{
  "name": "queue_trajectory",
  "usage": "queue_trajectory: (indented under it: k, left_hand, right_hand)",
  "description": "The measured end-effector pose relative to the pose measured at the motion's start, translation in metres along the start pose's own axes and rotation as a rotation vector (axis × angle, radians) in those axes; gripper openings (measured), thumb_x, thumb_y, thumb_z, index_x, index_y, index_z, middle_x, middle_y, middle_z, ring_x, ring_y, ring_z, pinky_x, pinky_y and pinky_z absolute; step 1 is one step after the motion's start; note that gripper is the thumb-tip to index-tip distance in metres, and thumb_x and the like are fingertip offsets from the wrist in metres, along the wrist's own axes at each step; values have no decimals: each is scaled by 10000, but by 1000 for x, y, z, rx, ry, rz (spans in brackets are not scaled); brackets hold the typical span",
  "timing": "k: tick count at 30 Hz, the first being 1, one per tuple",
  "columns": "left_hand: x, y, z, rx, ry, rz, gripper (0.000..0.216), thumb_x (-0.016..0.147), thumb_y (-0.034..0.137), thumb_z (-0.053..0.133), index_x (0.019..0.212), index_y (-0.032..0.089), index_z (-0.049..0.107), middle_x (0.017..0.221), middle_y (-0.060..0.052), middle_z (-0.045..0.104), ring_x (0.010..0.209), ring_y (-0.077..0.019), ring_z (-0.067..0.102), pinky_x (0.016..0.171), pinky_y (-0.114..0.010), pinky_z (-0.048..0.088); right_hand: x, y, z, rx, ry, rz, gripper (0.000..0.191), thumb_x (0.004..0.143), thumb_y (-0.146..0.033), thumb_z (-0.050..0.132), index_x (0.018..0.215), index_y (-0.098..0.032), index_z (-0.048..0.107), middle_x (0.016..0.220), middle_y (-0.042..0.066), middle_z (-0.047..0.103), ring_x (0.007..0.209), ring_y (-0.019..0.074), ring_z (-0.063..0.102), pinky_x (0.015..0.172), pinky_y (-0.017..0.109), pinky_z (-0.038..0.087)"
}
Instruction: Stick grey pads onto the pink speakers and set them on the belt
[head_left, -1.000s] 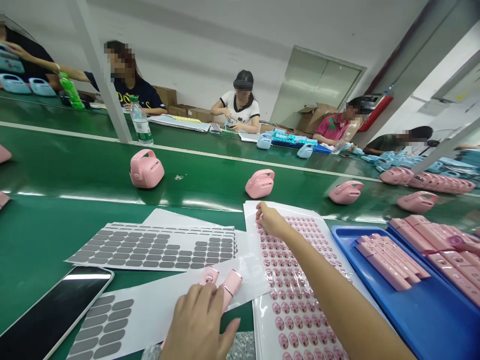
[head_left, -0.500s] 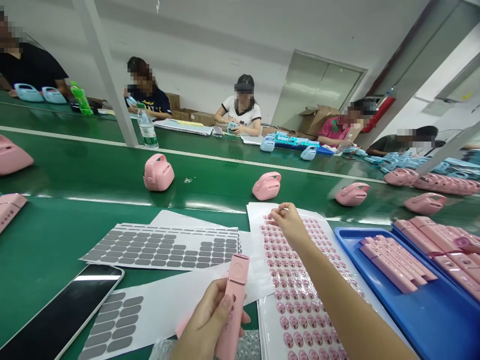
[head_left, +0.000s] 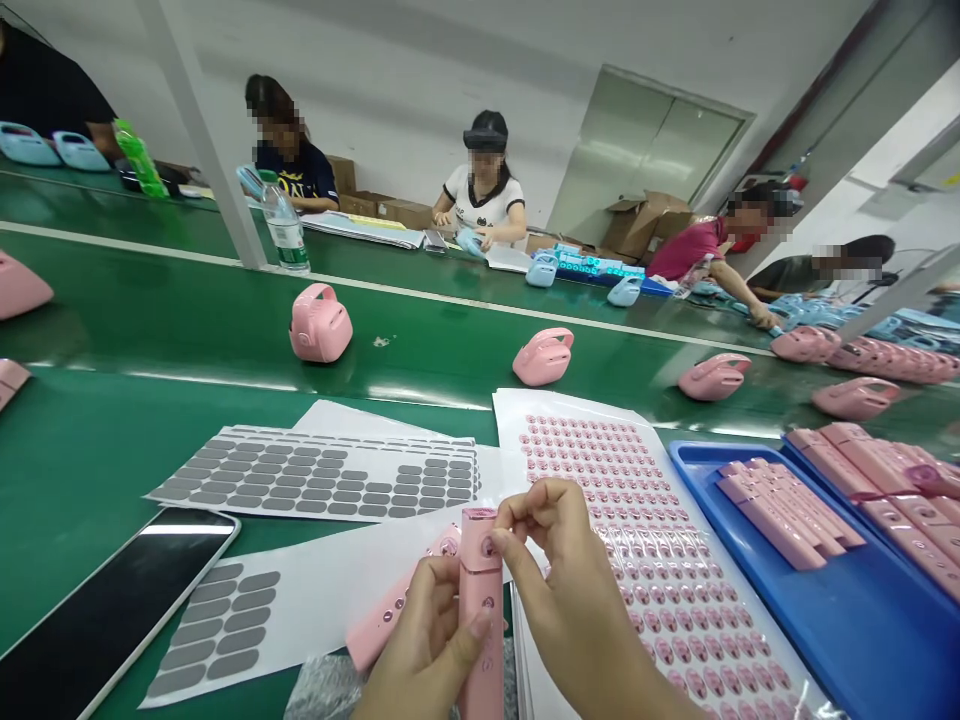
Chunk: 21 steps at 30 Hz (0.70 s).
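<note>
While the left hand (head_left: 427,650) clamps the pink stick (head_left: 478,590) in the head view, the stick's long axis runs along the 12–6 line, low centre, bottom end cut off by the frame. Clock directions taken from this stick. Left hand enters from 7 o'clock: thumb laid across the front face, fingers bent round the left side. Right hand (head_left: 566,570) enters from 4 o'clock, fingers curled; thumb and forefinger tips close together at the stick's upper right edge, by the round emblem (head_left: 488,547). Cannot tell whether anything is pinched between them. Hands near each other, stick between.

Edges: second pink stick (head_left: 375,625) lies aslant at 9 o'clock, partly behind the left hand. Sticker sheet (head_left: 675,560) spans 1 to 4 o'clock, partly hidden by the right hand; rim of the blue tray (head_left: 832,640), 3 o'clock, runs close along the sheet's right edge. Grey-pad sheets (head_left: 315,475) at 10; phone (head_left: 112,610) at 9, well apart from both hands.

Room: green surface (head_left: 82,460) stretches broadly beyond the phone toward 10 o'clock; a narrower green strip separates the grey-pad sheets from a pink casing (head_left: 321,325) at 11.
</note>
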<state>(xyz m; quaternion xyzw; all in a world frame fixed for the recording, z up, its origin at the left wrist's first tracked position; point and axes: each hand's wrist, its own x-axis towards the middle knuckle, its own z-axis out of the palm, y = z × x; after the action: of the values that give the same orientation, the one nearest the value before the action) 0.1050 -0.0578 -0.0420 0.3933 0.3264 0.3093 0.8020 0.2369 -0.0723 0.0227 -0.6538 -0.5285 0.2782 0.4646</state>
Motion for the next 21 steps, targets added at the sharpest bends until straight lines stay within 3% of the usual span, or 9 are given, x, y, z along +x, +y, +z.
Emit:
queue_trajectory:
  k: [10, 21]
  left_hand:
    - [2, -1, -3, 98, -52, 21, 334, 838, 467, 589, 986, 214, 429, 1023, -89, 634, 911, -212, 612, 767, -367, 440]
    - [1, 1, -1, 83, -95, 49, 286, 858, 442, 567, 982, 226, 426, 1053, -79, 614, 926, -205, 603, 803, -383, 422]
  right_hand:
    - [-3, 1, -2, -220, -22, -160, 113, 890, -148, 406, 921, -257, 399, 864, 10, 559, 772, 193, 596, 667, 380, 496]
    - [-2, 2, -5, -295, -26, -195, 161, 892, -113, 403, 946, -265, 401, 854, 7, 568, 771, 185, 600, 656, 359, 502]
